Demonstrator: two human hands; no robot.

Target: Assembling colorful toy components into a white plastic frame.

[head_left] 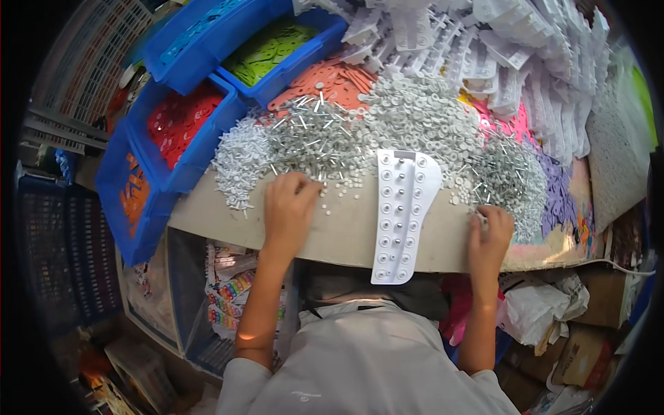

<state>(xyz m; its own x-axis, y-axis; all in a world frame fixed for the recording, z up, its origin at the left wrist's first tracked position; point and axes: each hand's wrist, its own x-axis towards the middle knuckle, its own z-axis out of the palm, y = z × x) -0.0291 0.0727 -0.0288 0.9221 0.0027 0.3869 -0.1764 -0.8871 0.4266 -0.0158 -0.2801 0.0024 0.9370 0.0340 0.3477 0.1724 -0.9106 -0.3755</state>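
A white plastic plate lies at the table's front edge, its lower end jutting past it. Two rows of round sockets run along its sides, and several small metal pins stand in the channel between. Left of it, my left hand has curled fingers at the front of a heap of metal pins and loose white discs. My right hand is closed, fingertips drawn together, beside a second heap of pins. Whatever small thing either hand holds is too small or hidden to make out.
Blue bins at the left hold red, green, blue and orange flat pieces. White discs are heaped behind the plate, with white small parts left and purple pieces right. Stacked white plastic plates rise at the back right.
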